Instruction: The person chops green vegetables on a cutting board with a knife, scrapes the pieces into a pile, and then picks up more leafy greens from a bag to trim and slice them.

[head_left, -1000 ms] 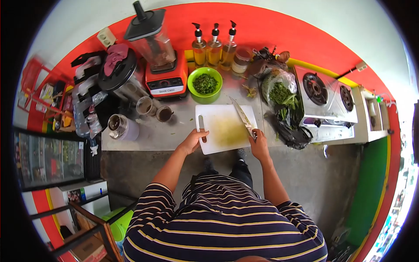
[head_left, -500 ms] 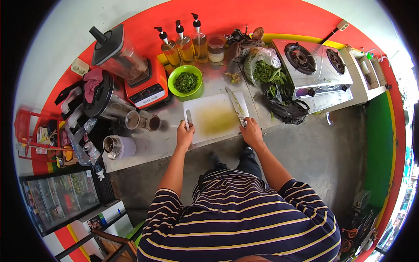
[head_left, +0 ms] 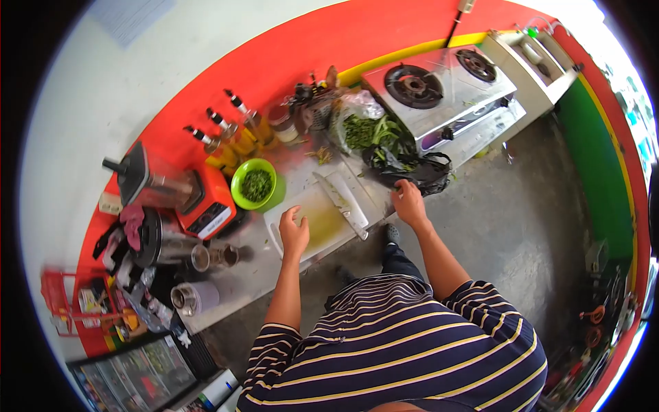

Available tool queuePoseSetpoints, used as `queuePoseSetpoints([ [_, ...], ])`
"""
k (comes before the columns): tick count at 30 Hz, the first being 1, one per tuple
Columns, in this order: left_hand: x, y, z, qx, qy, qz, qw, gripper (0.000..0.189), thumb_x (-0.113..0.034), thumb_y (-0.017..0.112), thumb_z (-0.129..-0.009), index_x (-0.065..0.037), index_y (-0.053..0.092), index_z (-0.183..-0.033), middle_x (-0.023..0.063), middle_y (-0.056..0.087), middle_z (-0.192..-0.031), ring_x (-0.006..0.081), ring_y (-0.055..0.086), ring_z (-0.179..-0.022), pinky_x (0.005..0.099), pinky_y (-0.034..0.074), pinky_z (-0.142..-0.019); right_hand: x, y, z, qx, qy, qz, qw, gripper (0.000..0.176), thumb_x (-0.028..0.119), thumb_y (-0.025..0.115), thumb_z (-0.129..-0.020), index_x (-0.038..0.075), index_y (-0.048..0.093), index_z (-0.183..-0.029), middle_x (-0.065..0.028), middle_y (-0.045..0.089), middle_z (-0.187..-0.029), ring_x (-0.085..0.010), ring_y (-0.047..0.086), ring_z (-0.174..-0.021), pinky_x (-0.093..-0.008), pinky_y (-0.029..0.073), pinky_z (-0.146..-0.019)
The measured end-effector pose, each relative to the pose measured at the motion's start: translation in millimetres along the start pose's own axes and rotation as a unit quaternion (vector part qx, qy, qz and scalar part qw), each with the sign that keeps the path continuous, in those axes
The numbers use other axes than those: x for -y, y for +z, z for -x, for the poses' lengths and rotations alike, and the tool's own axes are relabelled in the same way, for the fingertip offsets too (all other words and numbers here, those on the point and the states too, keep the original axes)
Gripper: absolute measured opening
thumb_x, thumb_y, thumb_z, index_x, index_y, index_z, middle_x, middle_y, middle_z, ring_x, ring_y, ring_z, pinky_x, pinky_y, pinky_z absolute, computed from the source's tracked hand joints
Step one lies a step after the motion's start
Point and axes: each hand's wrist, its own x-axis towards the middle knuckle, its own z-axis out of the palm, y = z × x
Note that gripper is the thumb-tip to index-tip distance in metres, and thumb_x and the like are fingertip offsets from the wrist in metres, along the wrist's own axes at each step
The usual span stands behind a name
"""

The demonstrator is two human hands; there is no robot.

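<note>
A white cutting board (head_left: 280, 221) with a green stain lies at the counter's front edge. Diagonally across its right side rests a kitchen knife (head_left: 334, 196), out of both hands, its handle reaching past the board's near edge. My left hand (head_left: 295, 233) hovers over the left part of the board, fingers bent and apart, holding nothing. Farther right, my right hand (head_left: 410, 204) is beside the black plastic bag (head_left: 434, 173), thumb and fingers loosely parted. Leafy greens (head_left: 388, 134) stick out of the bag. Left of them, a green bowl (head_left: 271, 194) holds chopped greens (head_left: 256, 185).
A gas stove (head_left: 439, 93) stands behind the bag. Pump bottles (head_left: 237, 137) line the red wall. An orange blender (head_left: 209, 202) and a lilac flask (head_left: 199, 297) stand at the left. A clear bag of greens (head_left: 360, 110) is near the stove.
My right hand has let go of the knife and moved right to the black bag. My left hand has released the board's handle and lifted over it. The view has turned right.
</note>
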Motion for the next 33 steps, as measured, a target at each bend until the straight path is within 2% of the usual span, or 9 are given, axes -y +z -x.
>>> queuePoseSetpoints([
  [4, -49, 47, -29, 0.091, 0.080, 0.015, 0.993, 0.029, -0.001, 0.065, -0.084, -0.004, 0.068, -0.113, 0.0136, 0.067, -0.116, 0.0284, 0.065, -0.103, 0.0396, 0.052, -0.089, -23, -44, -7, -0.058, 0.046, 0.085, 0.994, 0.053, 0.013, 0.073, -0.083, 0.013, 0.054, -0.133, -0.0187, 0.057, -0.105, -0.0386, 0.059, -0.093, -0.0484, 0.050, -0.083],
  [8, -104, 108, -50, 0.193, 0.236, 0.019, 0.952, 0.031, 0.002, 0.062, -0.081, -0.003, 0.067, -0.111, 0.0136, 0.066, -0.113, 0.0329, 0.062, -0.106, 0.0432, 0.048, -0.094, -36, -66, -6, -0.008, 0.125, 0.101, 0.987, 0.062, 0.016, 0.073, -0.083, 0.019, 0.049, -0.141, -0.0207, 0.054, -0.116, -0.0411, 0.060, -0.106, -0.0490, 0.051, -0.089],
  [12, -162, 165, -50, 0.243, 0.380, -0.012, 0.892, 0.036, 0.004, 0.060, -0.080, -0.006, 0.067, -0.114, 0.0110, 0.064, -0.120, 0.0305, 0.058, -0.116, 0.0442, 0.043, -0.100, -55, -65, 0, 0.036, 0.154, 0.100, 0.982, 0.052, 0.020, 0.073, -0.084, 0.010, 0.057, -0.132, -0.0219, 0.056, -0.122, -0.0414, 0.061, -0.109, -0.0474, 0.052, -0.092],
  [15, -180, 209, -52, 0.228, 0.450, -0.037, 0.863, 0.035, -0.002, 0.060, -0.084, -0.007, 0.066, -0.118, 0.0097, 0.062, -0.123, 0.0284, 0.056, -0.121, 0.0448, 0.040, -0.103, -63, -65, 9, 0.039, 0.138, 0.082, 0.986, 0.045, 0.022, 0.074, -0.084, 0.006, 0.063, -0.123, -0.0191, 0.060, -0.114, -0.0396, 0.062, -0.106, -0.0456, 0.051, -0.091],
  [19, -174, 249, -62, 0.326, 0.324, -0.162, 0.873, 0.030, -0.011, 0.057, -0.092, -0.009, 0.066, -0.121, 0.0093, 0.063, -0.124, 0.0286, 0.058, -0.120, 0.0440, 0.042, -0.100, -78, -63, 19, 0.041, 0.124, 0.051, 0.990, 0.046, 0.021, 0.073, -0.085, 0.005, 0.060, -0.125, -0.0180, 0.062, -0.107, -0.0372, 0.062, -0.104, -0.0436, 0.050, -0.091],
  [22, -167, 262, -65, 0.319, 0.270, -0.174, 0.891, 0.021, -0.015, 0.063, -0.091, -0.012, 0.070, -0.111, 0.0089, 0.066, -0.115, 0.0321, 0.063, -0.107, 0.0441, 0.051, -0.089, -80, -69, 22, 0.022, 0.152, 0.017, 0.988, 0.054, 0.018, 0.072, -0.085, 0.008, 0.053, -0.134, -0.0177, 0.062, -0.102, -0.0364, 0.061, -0.102, -0.0438, 0.050, -0.091],
  [25, -173, 267, -59, 0.325, 0.279, -0.164, 0.889, 0.028, -0.013, 0.073, -0.084, -0.012, 0.070, -0.112, 0.0076, 0.064, -0.112, 0.0327, 0.064, -0.105, 0.0443, 0.052, -0.087, -81, -76, 17, -0.011, 0.152, -0.053, 0.987, 0.068, 0.016, 0.072, -0.085, 0.021, 0.043, -0.147, -0.0185, 0.061, -0.100, -0.0375, 0.061, -0.100, -0.0458, 0.049, -0.089],
  [29, -182, 271, -50, 0.348, 0.315, -0.157, 0.869, 0.037, -0.010, 0.074, -0.081, -0.011, 0.067, -0.117, 0.0091, 0.057, -0.117, 0.0330, 0.062, -0.109, 0.0442, 0.052, -0.091, -81, -77, 10, 0.038, 0.166, -0.013, 0.985, 0.065, 0.017, 0.070, -0.087, 0.029, 0.047, -0.146, -0.0203, 0.061, -0.102, -0.0390, 0.061, -0.101, -0.0464, 0.049, -0.090],
  [33, -171, 290, -53, 0.350, 0.330, -0.148, 0.864, 0.037, -0.009, 0.071, -0.081, -0.011, 0.067, -0.117, 0.0105, 0.058, -0.117, 0.0331, 0.058, -0.115, 0.0449, 0.047, -0.096, -99, -62, 10, 0.047, 0.165, 0.019, 0.985, 0.047, 0.021, 0.070, -0.087, 0.016, 0.059, -0.133, -0.0195, 0.062, -0.105, -0.0392, 0.061, -0.105, -0.0459, 0.050, -0.091],
])
